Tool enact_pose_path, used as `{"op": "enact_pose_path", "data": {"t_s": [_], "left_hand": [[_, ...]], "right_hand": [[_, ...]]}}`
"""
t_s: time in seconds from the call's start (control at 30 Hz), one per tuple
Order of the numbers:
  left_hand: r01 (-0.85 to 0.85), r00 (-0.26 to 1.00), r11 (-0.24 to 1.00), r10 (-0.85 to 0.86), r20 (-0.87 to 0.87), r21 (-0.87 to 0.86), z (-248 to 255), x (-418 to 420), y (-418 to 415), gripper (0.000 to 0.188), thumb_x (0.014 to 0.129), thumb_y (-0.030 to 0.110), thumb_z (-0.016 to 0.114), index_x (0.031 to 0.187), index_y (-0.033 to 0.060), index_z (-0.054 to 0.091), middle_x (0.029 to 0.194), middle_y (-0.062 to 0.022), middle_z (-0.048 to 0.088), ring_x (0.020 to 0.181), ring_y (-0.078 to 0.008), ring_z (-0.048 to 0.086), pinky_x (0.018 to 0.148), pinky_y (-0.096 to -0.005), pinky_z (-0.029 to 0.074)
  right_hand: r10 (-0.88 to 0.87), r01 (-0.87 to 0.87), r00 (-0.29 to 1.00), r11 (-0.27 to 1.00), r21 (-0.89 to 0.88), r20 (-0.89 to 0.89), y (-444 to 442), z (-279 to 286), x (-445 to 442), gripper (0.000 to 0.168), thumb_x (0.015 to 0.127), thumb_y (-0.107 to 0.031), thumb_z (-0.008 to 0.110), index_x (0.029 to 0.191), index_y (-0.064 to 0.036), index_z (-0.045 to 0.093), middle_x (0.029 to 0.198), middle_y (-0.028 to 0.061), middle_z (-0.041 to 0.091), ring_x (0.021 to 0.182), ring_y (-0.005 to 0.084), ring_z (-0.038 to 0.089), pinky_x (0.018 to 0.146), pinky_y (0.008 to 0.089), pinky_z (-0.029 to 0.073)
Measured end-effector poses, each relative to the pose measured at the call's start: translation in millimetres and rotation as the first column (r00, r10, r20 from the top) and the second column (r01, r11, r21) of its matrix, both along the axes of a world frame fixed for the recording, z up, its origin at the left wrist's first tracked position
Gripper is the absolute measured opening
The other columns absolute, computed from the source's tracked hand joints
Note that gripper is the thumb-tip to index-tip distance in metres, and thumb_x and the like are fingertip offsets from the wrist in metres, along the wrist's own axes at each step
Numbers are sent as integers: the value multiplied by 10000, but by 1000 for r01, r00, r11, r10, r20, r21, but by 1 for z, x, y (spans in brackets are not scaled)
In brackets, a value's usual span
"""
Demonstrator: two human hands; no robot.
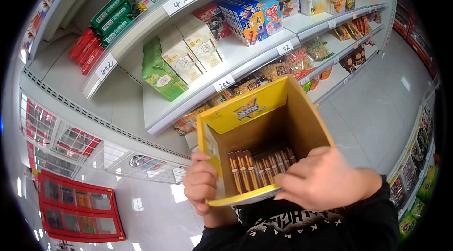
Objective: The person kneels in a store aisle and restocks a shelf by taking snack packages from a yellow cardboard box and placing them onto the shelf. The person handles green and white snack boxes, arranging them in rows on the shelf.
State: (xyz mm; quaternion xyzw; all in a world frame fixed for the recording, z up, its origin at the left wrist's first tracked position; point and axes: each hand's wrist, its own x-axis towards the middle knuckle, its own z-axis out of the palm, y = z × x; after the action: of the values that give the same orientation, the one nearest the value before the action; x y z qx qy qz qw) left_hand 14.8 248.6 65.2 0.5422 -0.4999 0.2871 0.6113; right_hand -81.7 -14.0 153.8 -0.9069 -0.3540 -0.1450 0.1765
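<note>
A yellow cardboard carton (262, 104) with an open top is held in front of my body, beside the shop shelf. Several slim brown snack boxes (244, 171) stand in rows at its bottom. My left hand (203, 180) grips the carton's left wall near the corner. My right hand (315, 180) is closed over the near right corner, its fingers at the rim; the fingertips' inner side is partly hidden. Beyond the carton, white snack boxes (193, 56), green boxes (164, 77) and blue boxes (244, 21) stand on the middle shelf.
Price cards line the shelf edge (254, 58). Bagged nuts (300, 60) lie on the shelf below. Red and green packets (113, 12) sit at the upper left. A wire-grid panel (106, 155) is at the left, red glass-door cabinets (81, 208) behind it. Another rack stands at the right.
</note>
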Motion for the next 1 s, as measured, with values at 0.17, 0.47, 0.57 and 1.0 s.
{"op": "enact_pose_path", "data": {"t_s": [0.17, 0.47, 0.57, 1.0], "left_hand": [[-111, 994, 991, 112, 4, -72, -1, -20, 18, 627, 943, 529, 432, 472, 117, 396, 459, 3, 367, 488, -171, 451, 765, -410, 361], [-88, 989, 988, 102, 107, -126, -12, -31, 41, 510, 922, 447, 475, 521, 131, 490, 469, 29, 406, 516, -149, 500, 772, -397, 328], [-210, 968, 970, 224, 113, -122, -5, -36, 51, 469, 885, 437, 517, 521, 140, 501, 474, 32, 427, 527, -136, 493, 783, -398, 313], [-425, 894, 883, 373, 249, 199, -17, -46, 24, 460, 799, 417, 593, 480, 125, 436, 453, 21, 392, 502, -148, 465, 787, -395, 322]], "right_hand": [[-325, 261, 914, 929, 262, 242, -38, 15, 62, 239, 831, -256, 704, 954, -58, 652, 853, 104, 685, 754, 253, 648, 715, 359, 507], [543, 385, 679, 309, 869, -494, -5, -93, 176, 527, 1028, -465, 346, 1224, -30, 571, 1145, 113, 634, 1059, 196, 610, 967, 356, 464], [511, 395, 714, 271, 878, -479, 31, -91, 188, 487, 939, -436, 455, 1102, -1, 602, 979, 112, 657, 913, 187, 632, 825, 332, 502], [579, 51, 790, 267, 962, -203, -9, -81, 194, 496, 879, -370, 487, 1084, 68, 598, 1029, 172, 668, 958, 207, 642, 874, 325, 497]]}}
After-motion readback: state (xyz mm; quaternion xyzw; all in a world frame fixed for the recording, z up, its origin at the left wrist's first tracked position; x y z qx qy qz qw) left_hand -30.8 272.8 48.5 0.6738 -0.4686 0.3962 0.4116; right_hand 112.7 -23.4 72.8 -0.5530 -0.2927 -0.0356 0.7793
